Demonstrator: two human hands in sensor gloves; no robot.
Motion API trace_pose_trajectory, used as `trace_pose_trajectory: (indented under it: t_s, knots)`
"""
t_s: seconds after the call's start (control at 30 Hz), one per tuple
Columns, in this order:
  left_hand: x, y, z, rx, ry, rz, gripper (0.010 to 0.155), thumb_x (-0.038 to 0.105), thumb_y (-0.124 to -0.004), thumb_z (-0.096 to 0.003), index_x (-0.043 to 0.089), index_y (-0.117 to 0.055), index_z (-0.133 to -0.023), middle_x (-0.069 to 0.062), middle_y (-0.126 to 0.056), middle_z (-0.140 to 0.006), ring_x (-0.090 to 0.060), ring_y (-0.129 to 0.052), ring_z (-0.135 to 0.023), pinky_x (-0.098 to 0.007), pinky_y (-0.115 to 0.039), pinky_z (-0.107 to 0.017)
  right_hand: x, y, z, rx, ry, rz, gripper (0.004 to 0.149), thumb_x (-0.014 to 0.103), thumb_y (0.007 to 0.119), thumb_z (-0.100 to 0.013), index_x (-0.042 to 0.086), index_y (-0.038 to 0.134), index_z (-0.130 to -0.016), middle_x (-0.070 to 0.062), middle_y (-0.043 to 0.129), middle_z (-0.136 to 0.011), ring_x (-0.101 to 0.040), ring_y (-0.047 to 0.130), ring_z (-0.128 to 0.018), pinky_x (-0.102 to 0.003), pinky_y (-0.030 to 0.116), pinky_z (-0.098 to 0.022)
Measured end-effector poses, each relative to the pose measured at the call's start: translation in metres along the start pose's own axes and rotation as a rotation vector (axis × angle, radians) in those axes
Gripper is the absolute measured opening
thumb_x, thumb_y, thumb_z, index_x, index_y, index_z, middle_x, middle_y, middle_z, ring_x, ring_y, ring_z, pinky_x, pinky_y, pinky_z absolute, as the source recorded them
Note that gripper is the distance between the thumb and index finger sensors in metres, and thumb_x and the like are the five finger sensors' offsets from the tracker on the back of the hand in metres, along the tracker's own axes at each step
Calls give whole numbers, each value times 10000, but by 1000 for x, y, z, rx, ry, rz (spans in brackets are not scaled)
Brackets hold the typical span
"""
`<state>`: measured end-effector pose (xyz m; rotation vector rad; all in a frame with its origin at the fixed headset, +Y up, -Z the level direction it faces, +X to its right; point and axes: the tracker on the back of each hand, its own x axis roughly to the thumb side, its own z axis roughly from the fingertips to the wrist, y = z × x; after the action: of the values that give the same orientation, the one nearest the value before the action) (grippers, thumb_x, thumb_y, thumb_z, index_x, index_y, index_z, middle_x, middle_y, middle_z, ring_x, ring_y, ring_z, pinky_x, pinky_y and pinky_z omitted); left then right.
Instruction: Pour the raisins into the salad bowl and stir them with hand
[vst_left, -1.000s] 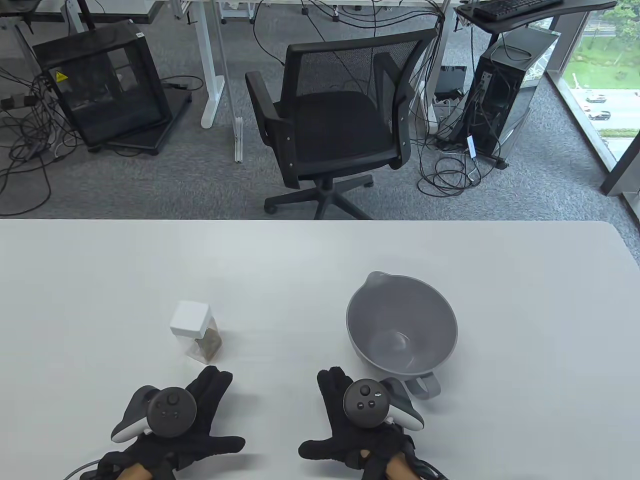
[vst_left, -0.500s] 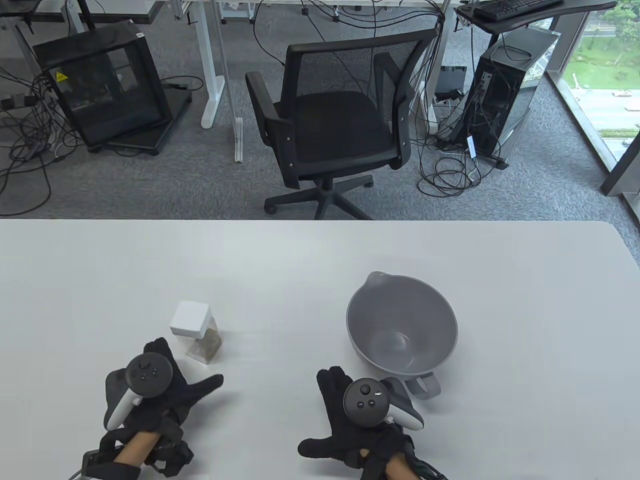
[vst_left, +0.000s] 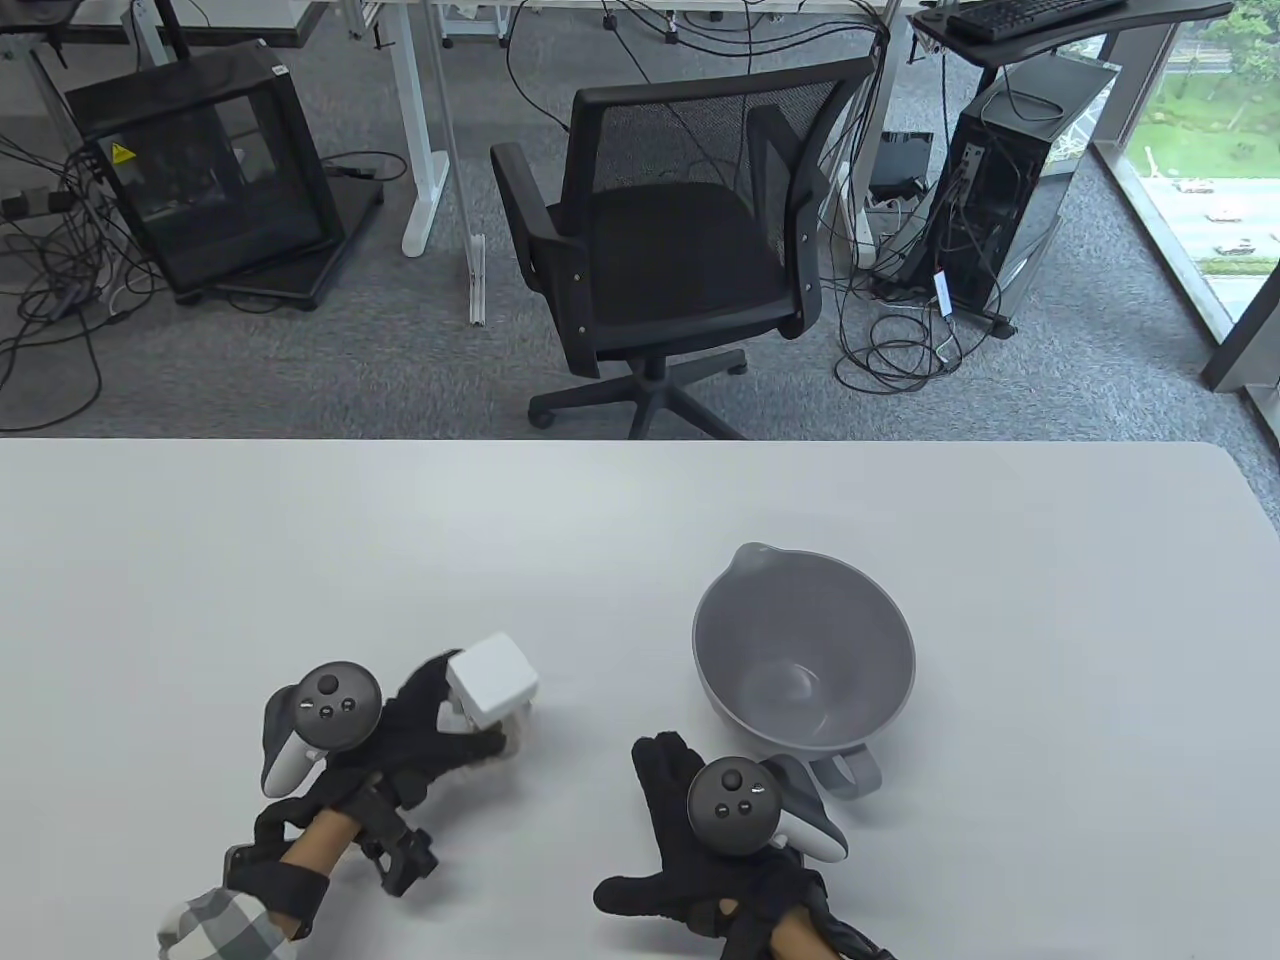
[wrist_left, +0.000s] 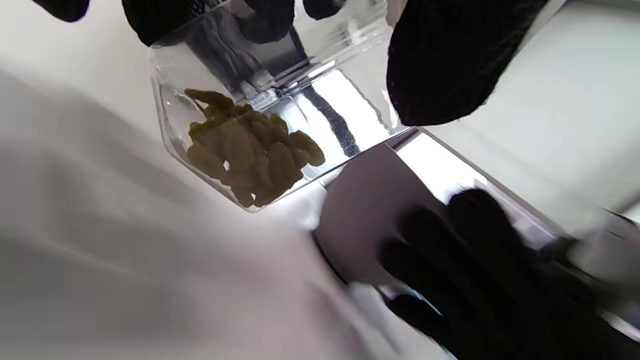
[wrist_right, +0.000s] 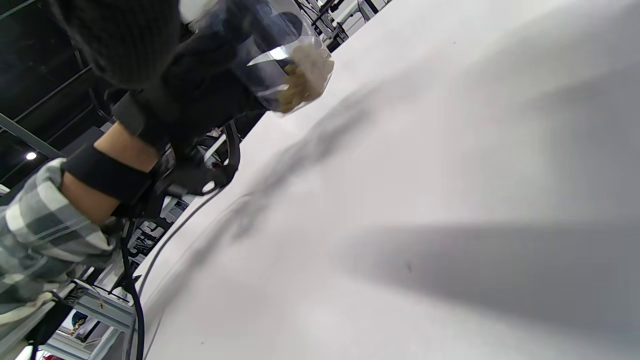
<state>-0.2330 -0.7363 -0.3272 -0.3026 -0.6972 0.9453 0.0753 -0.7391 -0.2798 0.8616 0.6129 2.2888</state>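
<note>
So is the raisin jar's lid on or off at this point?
On. The white lid caps the jar held in the left hand, the raisins remain inside, and the bowl holds none.

Grey bowl (vst_left: 803, 650), white-capped clear jar (vst_left: 490, 683) of brownish raisins (wrist_left: 250, 145), black gloves, grey-and-white checked sleeve (vst_left: 215, 925).

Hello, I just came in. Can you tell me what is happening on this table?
A person in black sensor gloves is working at a white table. The left hand grips a small clear jar of raisins with a white lid, lifted and tilted. The right hand rests flat beside the grey salad bowl, which looks empty. Nothing is poured yet.
</note>
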Motion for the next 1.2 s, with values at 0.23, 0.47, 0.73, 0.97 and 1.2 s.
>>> trace_pose_trajectory:
  t_s: [0.23, 0.47, 0.73, 0.97, 1.2]
  knots:
    - [32, -51, 23, -208, -115, 96, 929, 510, -944, -468, 187, -357, -1111, -210, -562, -1130, -613, -705, -931, -752, -726, -579, 85, -19, 4, -39, -87, 81, 1103, 679, 648, -526, 80, -162, -975, -353, 130, -1090, -525, 511, -904, -673, 517, -621]
    - [28, -57, 26, 8, 12, 19, 934, 463, -1017, -404, 305, -401, -1088, -188, -544, -1096, -532, -689, -927, -740, -765, -545, 151, -5, -35, -91, 36, 529, 840, 606, 628, -577, -20, 384, -1081, -415, 501, -994, -459, 808, -640, -518, 724, -477]
    - [29, -62, 27, -42, 20, 35, 908, 480, -1012, -414, 287, -443, -1094, -174, -549, -1108, -533, -681, -923, -721, -764, -554, 182, -17, -32, 73, -175, 462, 507, 427, 756, -554, 221, 678, -1011, -294, 289, -1166, -578, 300, -994, -770, 330, -638]
    - [27, -64, 26, -19, 100, -24, 908, 480, -1016, -412, 270, -452, -1091, -183, -564, -1100, -540, -694, -911, -722, -773, -545, 184, 7, -44, -6, -44, 823, 507, 474, 717, -533, 160, 713, -932, -152, 719, -1029, -451, 645, -934, -673, 555, -649]
    - [31, -53, 31, 37, 85, -81, 910, 471, -1011, -420, 260, -439, -1095, -187, -553, -1105, -553, -686, -916, -730, -759, -555, 171, -6, -28, -469, 94, 814, 835, 678, 608, -499, 101, 554, -1099, -350, 605, -1095, -564, 744, -852, -685, 638, -573]
